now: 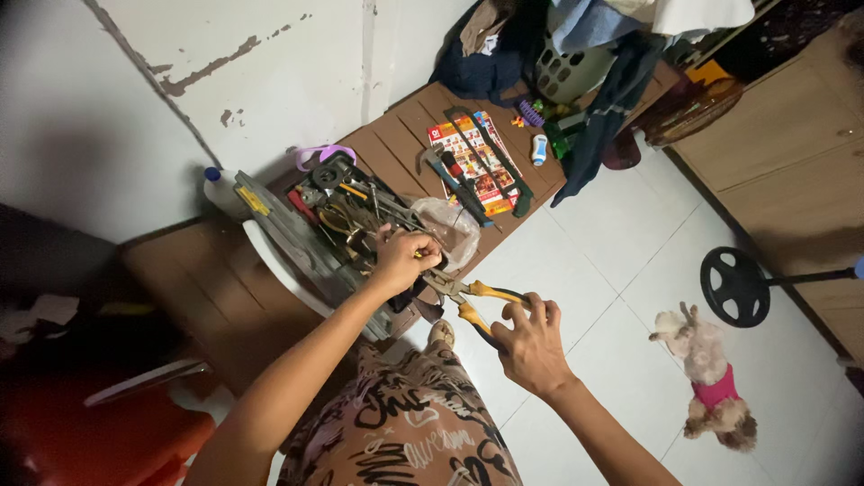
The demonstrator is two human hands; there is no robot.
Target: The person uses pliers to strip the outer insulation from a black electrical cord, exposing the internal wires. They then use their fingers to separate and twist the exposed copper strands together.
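My right hand grips the yellow handles of a pair of pliers, whose jaws point toward my left hand. My left hand is closed in a fist at the jaws, pinching something small that I cannot make out. Both hands hover over the edge of an open tool box crammed with several tools. My patterned trousers fill the view below.
A low brown wooden table carries a hacksaw, a hammer, a colourful leaflet and a plastic bag. Clothes and a basket sit at the far end. A small dog lies on the white tiles near a black fan base.
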